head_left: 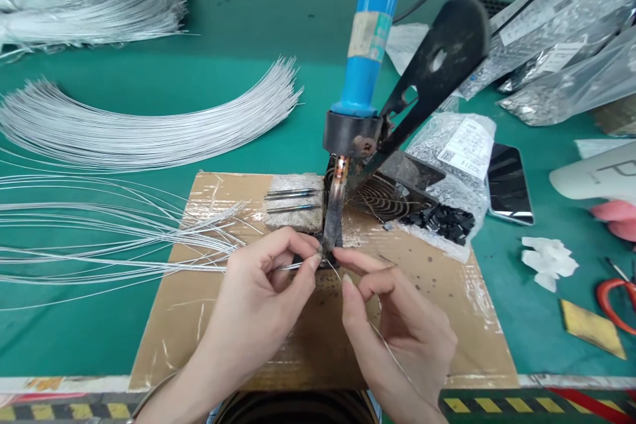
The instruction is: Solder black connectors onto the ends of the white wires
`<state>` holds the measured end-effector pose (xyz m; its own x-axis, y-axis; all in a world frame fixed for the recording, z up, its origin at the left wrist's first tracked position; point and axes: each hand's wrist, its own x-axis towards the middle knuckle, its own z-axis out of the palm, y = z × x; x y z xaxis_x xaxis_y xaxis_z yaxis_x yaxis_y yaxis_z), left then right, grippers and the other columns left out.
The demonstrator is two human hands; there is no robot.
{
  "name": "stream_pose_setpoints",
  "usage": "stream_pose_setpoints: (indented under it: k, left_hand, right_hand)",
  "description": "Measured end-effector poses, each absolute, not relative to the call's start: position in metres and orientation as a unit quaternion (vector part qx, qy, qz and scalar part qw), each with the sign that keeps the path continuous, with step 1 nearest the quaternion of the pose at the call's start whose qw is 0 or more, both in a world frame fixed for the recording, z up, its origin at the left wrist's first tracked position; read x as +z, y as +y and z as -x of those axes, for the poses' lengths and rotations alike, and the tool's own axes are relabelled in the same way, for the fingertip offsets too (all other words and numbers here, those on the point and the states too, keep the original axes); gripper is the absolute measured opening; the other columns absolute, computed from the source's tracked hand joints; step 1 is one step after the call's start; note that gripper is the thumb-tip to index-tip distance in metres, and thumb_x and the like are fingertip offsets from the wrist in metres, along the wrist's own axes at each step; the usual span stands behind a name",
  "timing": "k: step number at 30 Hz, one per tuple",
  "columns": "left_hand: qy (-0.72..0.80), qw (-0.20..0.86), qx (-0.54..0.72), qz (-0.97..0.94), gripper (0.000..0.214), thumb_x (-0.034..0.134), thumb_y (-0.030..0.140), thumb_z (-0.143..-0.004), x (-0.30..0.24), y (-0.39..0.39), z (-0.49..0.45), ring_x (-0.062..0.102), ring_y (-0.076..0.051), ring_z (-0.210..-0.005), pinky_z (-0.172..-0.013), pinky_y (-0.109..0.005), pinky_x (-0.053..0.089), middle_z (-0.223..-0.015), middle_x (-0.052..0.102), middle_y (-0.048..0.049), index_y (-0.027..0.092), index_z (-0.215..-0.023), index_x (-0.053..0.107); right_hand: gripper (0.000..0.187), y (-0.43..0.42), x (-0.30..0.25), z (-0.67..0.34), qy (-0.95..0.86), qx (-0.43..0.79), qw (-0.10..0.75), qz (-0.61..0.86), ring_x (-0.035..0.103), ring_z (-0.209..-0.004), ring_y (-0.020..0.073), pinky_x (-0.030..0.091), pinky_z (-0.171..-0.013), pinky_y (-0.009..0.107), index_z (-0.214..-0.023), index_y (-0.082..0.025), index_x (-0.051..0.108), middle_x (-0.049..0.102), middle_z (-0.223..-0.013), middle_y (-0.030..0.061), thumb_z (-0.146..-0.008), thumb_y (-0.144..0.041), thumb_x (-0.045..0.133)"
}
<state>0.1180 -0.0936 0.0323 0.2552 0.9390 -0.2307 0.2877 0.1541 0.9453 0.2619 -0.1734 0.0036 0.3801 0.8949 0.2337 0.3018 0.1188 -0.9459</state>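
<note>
My left hand [261, 295] pinches a thin white wire close to the tip of a blue-handled soldering iron [368, 46], which hangs tip-down in a black metal stand [437, 59]. What lies at the wire's end is hidden by my fingertips. Between thumb and fingers of my right hand [397, 321] runs a strand of solder wire [396, 359], its upper end reaching the iron's tip. Left of my left hand, loose white wires [199, 233] fan out over the cardboard. Behind it, several dark thin rods lie on a pale block [293, 215].
Cardboard [199, 338] covers the front of the green table. A curved wire bundle [159, 136] lies at left. At right are a bag of small black parts [442, 222], a phone [509, 182], crumpled tissue [548, 262], a yellow sponge [592, 328] and red-handled scissors [613, 305].
</note>
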Motion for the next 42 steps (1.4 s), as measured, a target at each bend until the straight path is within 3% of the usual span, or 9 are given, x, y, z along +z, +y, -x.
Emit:
stream_pose_setpoints:
  k: [11,19,26,36,42]
  left_hand:
    - [0.53,0.55,0.3,-0.572,0.011,0.074,0.023,-0.09,0.0337,-0.0937,-0.1184,0.053,-0.01,-0.057,-0.049,-0.021,0.031,-0.083,0.077,-0.0022,0.019,-0.08,0.074]
    - [0.529,0.546,0.298,-0.577,0.012,0.073,0.022,-0.091,0.0341,-0.0934,-0.1188,0.051,-0.009,-0.057,-0.048,-0.021,0.03,-0.083,0.076,-0.0013,0.02,-0.08,0.074]
    - [0.526,0.552,0.304,-0.571,0.012,0.074,0.022,-0.091,0.0355,-0.0935,-0.1182,0.056,-0.01,-0.061,-0.05,-0.021,0.034,-0.084,0.077,-0.0021,0.019,-0.079,0.074]
    - [0.527,0.55,0.307,-0.571,0.012,0.073,0.022,-0.09,0.0351,-0.0938,-0.1171,0.058,-0.011,-0.062,-0.051,-0.021,0.035,-0.083,0.077,-0.0026,0.02,-0.078,0.073]
    - [0.523,0.546,0.303,-0.58,0.011,0.072,0.021,-0.091,0.035,-0.0933,-0.1182,0.057,-0.011,-0.062,-0.05,-0.021,0.033,-0.087,0.078,-0.0026,0.02,-0.08,0.073]
  right_hand:
    - [0.021,-0.1728,0.0046,-0.2619,-0.495,0.262,0.565,0.606,0.084,-0.107,0.0236,0.069,-0.093,0.035,-0.084,-0.024,0.063,0.085,-0.118,0.0098,-0.098,-0.009,0.069]
    - [0.021,-0.1728,0.0037,-0.2606,-0.489,0.261,0.572,0.604,0.083,-0.109,0.0199,0.067,-0.096,0.03,-0.084,-0.024,0.063,0.086,-0.118,0.005,-0.096,-0.008,0.07]
    - [0.021,-0.1725,0.0059,-0.2597,-0.484,0.262,0.568,0.613,0.084,-0.107,0.0244,0.069,-0.094,0.037,-0.082,-0.023,0.063,0.086,-0.117,0.0099,-0.098,-0.01,0.069]
    - [0.022,-0.1743,0.0011,-0.261,-0.496,0.26,0.571,0.6,0.083,-0.111,0.0209,0.066,-0.096,0.03,-0.085,-0.025,0.063,0.085,-0.12,0.0037,-0.096,-0.007,0.071]
    - [0.022,-0.1743,0.0042,-0.2591,-0.482,0.267,0.57,0.61,0.083,-0.106,0.0216,0.066,-0.094,0.035,-0.085,-0.027,0.063,0.085,-0.118,0.0032,-0.098,-0.01,0.069]
